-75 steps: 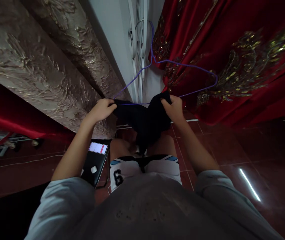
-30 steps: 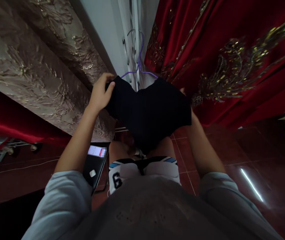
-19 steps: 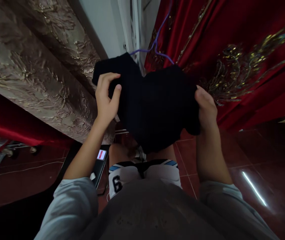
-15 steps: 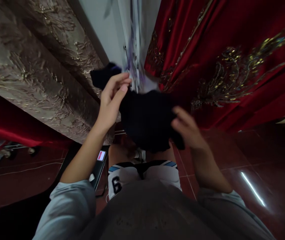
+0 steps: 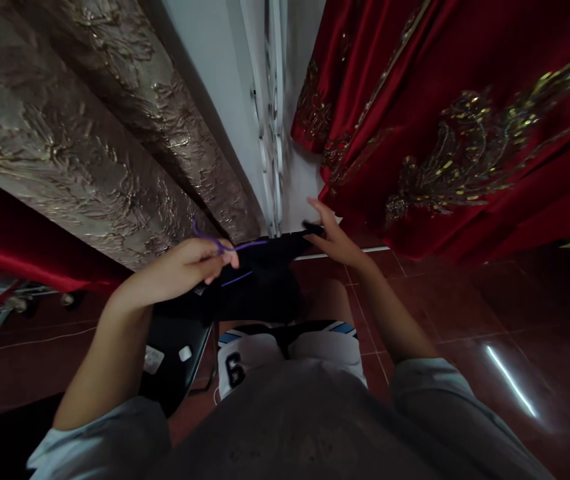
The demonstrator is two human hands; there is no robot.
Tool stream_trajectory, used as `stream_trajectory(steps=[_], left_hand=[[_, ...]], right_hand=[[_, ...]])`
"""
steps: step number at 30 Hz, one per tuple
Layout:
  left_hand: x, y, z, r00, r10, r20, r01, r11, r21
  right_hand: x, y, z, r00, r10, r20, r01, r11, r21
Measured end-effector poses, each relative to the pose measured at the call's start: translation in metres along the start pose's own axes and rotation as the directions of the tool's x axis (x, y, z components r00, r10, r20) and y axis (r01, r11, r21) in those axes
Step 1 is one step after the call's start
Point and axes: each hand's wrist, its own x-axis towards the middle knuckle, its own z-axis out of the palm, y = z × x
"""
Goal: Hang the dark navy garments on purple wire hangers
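Observation:
A dark garment [image 5: 265, 287], black or navy, hangs between my hands over my lap. Its exact kind is hard to make out in the low light. My left hand [image 5: 199, 262] is closed at its left side, pinching a thin purple cord or trim [image 5: 205, 233] that runs along the upper edge. A second purple line shows lower on the cloth. At the far right corner, my right hand [image 5: 337, 240] has a dark tip of the fabric between thumb and fingers, with the index finger stretched out. The garment's lower left part merges with the dark seat beside me.
A black stool or chair seat [image 5: 165, 383] on my left bears a small white case [image 5: 185, 353] and a pale flat item [image 5: 153, 360]. Beige textured fabric [image 5: 115, 133] hangs at left, red embroidered fabric [image 5: 445, 80] at right. A white metal frame [image 5: 269, 120] stands between them above red floor tiles [image 5: 455, 300].
The garment has moved down and left, and its purple trim now shows. My left hand has lowered toward me; my right hand has shifted left and slightly away. The phone is covered from view.

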Motion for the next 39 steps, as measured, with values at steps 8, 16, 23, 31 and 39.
stream_trajectory(steps=[8,16,23,31,39], left_hand=[[0.041,-0.027,0.004,0.405,0.397,-0.824,-0.098,0.914,0.393],[0.056,-0.043,0.070,0.710,0.440,-0.551,-0.146,0.857,0.495],[0.069,-0.066,0.121,0.722,0.209,-0.660,-0.070,0.970,0.231],[0.073,-0.043,0.202,0.550,-0.226,-0.804,-0.303,0.843,-0.444],[0.073,-0.019,0.204,0.538,-0.250,-0.805,-0.346,0.805,-0.482]], right_hand=[[0.060,-0.031,-0.004,0.897,0.264,-0.356,-0.035,0.843,0.537],[0.078,-0.058,-0.050,0.757,0.127,-0.641,0.148,0.922,0.357],[0.019,-0.026,-0.037,0.622,0.119,-0.774,0.076,0.975,0.211],[-0.057,-0.001,0.077,0.701,0.234,-0.673,-0.245,0.966,0.080],[-0.052,-0.007,0.106,0.923,0.365,-0.118,-0.327,0.910,0.257]])
